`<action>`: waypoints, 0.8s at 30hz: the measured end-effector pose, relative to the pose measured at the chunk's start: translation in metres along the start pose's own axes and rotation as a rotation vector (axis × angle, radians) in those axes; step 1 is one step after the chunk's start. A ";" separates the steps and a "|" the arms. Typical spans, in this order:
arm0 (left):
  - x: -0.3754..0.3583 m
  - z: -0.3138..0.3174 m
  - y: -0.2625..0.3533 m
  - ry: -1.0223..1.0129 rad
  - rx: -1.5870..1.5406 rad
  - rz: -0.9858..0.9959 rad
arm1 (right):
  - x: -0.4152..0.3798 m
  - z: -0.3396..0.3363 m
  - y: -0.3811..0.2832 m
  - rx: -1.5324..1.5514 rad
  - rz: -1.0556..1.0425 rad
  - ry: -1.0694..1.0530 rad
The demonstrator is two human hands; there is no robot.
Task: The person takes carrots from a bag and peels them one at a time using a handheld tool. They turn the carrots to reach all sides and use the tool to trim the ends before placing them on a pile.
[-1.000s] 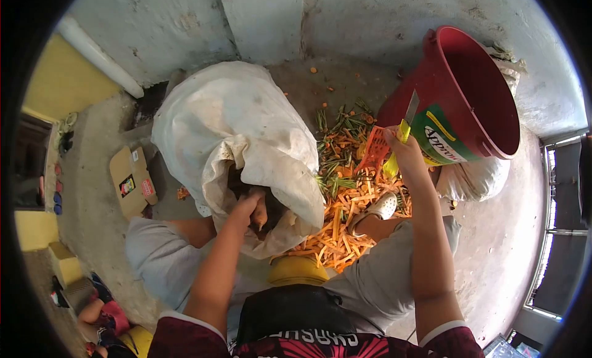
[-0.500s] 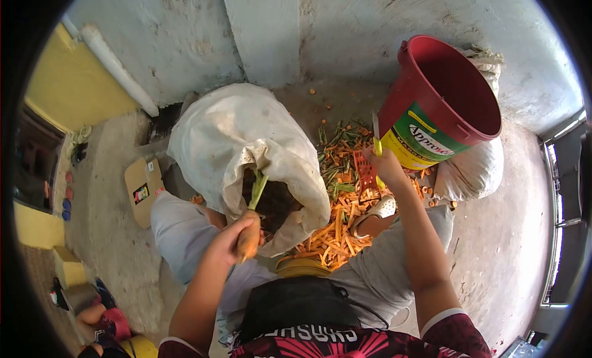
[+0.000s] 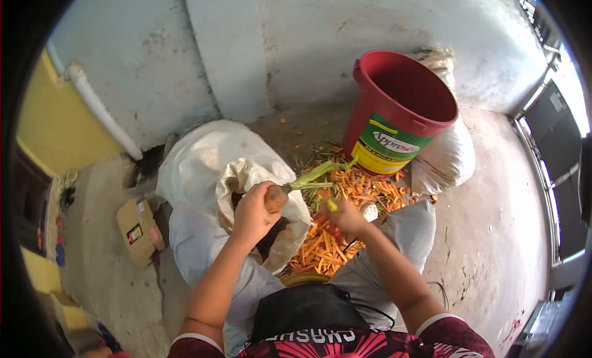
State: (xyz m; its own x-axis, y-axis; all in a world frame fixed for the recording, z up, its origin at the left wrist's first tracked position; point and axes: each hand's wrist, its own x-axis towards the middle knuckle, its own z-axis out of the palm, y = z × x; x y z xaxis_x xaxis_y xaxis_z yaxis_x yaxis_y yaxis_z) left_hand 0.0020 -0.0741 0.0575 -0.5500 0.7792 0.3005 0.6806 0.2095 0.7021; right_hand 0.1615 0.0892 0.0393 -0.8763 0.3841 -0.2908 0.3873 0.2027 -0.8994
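My left hand (image 3: 254, 213) is wrapped round a carrot (image 3: 276, 198) above the mouth of a white sack (image 3: 213, 150). Long green stalks (image 3: 317, 174) stick out of the carrot's top toward the right. In my right hand (image 3: 349, 220) is a knife with a yellow handle (image 3: 333, 205), held just right of the carrot and apart from it. Its blade is blurred and hard to make out. Beneath my right hand lies a pile of orange peelings (image 3: 324, 250), with cut green tops (image 3: 327, 153) behind it.
A red bucket with a label (image 3: 386, 142) stands at the back right, against a filled white sack (image 3: 445, 164). A piece of cardboard (image 3: 137, 231) lies on the floor at left. The wall (image 3: 320, 44) rises behind, with a white pipe (image 3: 105, 108) at left.
My left hand has raised the carrot and turned it, so the stalks now point right instead of up. My right hand has brought the knife left and down, toward the carrot.
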 end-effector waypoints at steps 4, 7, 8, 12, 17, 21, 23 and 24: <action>0.004 0.045 -0.017 -0.100 -0.083 0.008 | 0.008 0.035 0.046 -0.182 0.020 0.205; 0.002 0.060 -0.008 -0.230 0.027 0.025 | 0.002 0.035 0.046 -0.201 0.098 0.221; 0.002 0.066 -0.010 -0.238 0.022 0.032 | 0.001 0.034 0.050 -0.216 0.116 0.222; 0.009 0.078 -0.010 -0.273 0.006 0.044 | 0.001 0.030 0.056 -0.154 0.180 0.225; 0.017 0.093 -0.011 -0.184 -0.079 0.040 | 0.008 0.033 0.069 -0.095 0.160 0.313; 0.021 0.099 -0.016 -0.152 0.005 0.099 | 0.008 0.032 0.067 -0.160 0.214 0.317; 0.022 0.097 -0.015 -0.158 0.011 0.103 | 0.014 0.034 0.076 -0.154 0.237 0.315; 0.021 0.098 -0.013 -0.196 0.017 0.048 | 0.018 0.035 0.083 -0.152 0.248 0.314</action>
State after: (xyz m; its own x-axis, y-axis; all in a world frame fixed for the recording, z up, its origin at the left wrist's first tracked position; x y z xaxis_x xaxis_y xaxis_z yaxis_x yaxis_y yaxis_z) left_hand 0.0287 -0.0025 -0.0087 -0.4130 0.8883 0.2008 0.7126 0.1779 0.6786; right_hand 0.1679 0.0816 -0.0514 -0.6308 0.6887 -0.3574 0.6338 0.1916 -0.7494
